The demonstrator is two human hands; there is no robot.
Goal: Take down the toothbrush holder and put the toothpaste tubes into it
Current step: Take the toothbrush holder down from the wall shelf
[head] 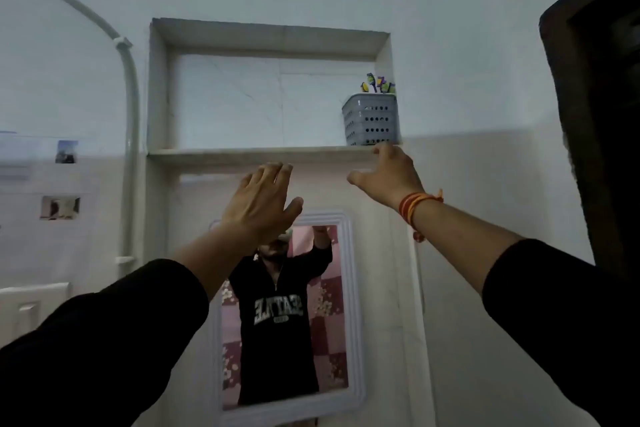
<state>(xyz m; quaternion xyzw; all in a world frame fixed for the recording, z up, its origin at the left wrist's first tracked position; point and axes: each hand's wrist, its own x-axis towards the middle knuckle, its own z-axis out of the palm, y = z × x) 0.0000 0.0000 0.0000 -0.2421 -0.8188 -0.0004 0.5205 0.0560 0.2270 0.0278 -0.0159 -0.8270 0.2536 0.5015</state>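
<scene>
The toothbrush holder (371, 118) is a grey perforated plastic basket standing at the right end of a recessed wall shelf (263, 152), with colourful toothbrush handles (378, 83) poking out of its top. My right hand (386, 173) is raised just below the holder, fingers spread, fingertips at the shelf's front edge under the basket. My left hand (264, 201) is raised lower and to the left, palm toward the wall, fingers apart and holding nothing. No toothpaste tubes are in view.
A white-framed mirror (287, 315) hangs below the shelf and reflects a person in a black top. A grey pipe (131, 135) runs down the wall at left. A dark door frame (595, 107) stands at right.
</scene>
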